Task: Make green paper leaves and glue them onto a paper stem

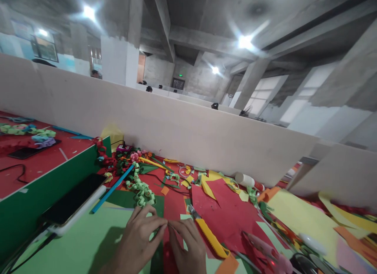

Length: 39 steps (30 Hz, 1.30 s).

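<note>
the left hand [140, 238] and the right hand [190, 244] meet at the fingertips, each grip pinched closed; whether a small piece is caught between them cannot be told. just beyond the left hand's knuckles lies the curled light green paper chain [140, 187], running far and left. under the left hand is a large flat light green paper sheet [79, 242]. just right of the right hand rests the yellow-handled cutter with a metal blade [210, 236], beside a wide red paper sheet [229, 215]. farther right is a pink glue gun [266, 248] with a red light. on the left, a slim blue paper stick [113, 189] slants near a black-screened phone [76, 197]. the red tabletop [176, 207] ends, on the far side, at a pale upright partition [176, 125].
</note>
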### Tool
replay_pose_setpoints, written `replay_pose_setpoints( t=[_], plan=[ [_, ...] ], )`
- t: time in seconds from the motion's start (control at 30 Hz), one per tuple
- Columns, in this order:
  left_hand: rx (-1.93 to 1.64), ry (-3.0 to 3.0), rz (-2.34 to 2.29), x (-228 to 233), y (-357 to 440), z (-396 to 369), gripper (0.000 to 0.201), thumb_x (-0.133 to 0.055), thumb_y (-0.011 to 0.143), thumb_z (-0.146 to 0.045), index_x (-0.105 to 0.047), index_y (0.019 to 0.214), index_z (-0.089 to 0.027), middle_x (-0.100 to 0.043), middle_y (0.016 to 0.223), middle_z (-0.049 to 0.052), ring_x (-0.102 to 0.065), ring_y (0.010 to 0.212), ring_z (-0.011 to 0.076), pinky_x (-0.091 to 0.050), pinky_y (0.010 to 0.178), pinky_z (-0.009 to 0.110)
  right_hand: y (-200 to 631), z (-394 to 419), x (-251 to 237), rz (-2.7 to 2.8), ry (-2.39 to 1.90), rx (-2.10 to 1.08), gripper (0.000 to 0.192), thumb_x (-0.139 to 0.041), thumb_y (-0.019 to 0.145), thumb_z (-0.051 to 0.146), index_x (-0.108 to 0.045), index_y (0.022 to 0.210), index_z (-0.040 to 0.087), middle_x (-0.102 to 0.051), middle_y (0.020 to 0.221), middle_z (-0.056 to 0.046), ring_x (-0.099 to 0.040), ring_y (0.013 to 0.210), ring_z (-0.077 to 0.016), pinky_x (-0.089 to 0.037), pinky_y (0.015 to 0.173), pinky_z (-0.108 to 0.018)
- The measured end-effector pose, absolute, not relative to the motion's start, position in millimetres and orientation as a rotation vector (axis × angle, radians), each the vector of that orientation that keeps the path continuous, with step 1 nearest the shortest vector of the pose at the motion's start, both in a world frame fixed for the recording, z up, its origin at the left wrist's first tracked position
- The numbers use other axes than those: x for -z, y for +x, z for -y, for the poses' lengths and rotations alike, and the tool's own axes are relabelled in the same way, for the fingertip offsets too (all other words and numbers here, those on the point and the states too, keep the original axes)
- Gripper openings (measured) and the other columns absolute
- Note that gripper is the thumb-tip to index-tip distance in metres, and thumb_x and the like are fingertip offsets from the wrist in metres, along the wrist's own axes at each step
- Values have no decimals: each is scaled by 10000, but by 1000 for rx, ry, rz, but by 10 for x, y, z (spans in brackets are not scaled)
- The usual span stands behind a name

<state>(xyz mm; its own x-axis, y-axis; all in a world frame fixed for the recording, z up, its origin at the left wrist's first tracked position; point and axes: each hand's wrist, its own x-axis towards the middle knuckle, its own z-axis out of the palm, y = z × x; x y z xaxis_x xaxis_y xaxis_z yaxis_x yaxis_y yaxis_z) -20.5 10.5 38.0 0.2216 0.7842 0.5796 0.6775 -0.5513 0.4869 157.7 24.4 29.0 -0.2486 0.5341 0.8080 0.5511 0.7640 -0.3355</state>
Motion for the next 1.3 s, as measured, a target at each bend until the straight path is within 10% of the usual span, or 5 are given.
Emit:
replay_pose_setpoints(
  t=[0.87, 1.3],
  plan=[
    [-1459, 2170, -1586, -320, -70, -71, 204, -649, 823, -73, -762, 793, -240, -759, 747, 1, -676, 816, 244, -460, 758, 333, 1577, -236, -326, 1888, -825, 222, 95, -584, 1022, 174, -665, 1004, 220, -748, 802, -13, -663, 694, -176, -515, 697, -308],
    [-1155, 1387, -1239, -225, -122, -178, 344, -710, 834, -538, -829, 820, -215, -799, 847, 80, -708, 860, 283, -526, 816, 342, 1626, -257, -338, 1933, -851, 42, 116, -594, 1004, 154, -640, 953, 248, -718, 788, 20, -647, 698, -161, -516, 673, -283]
  ],
)
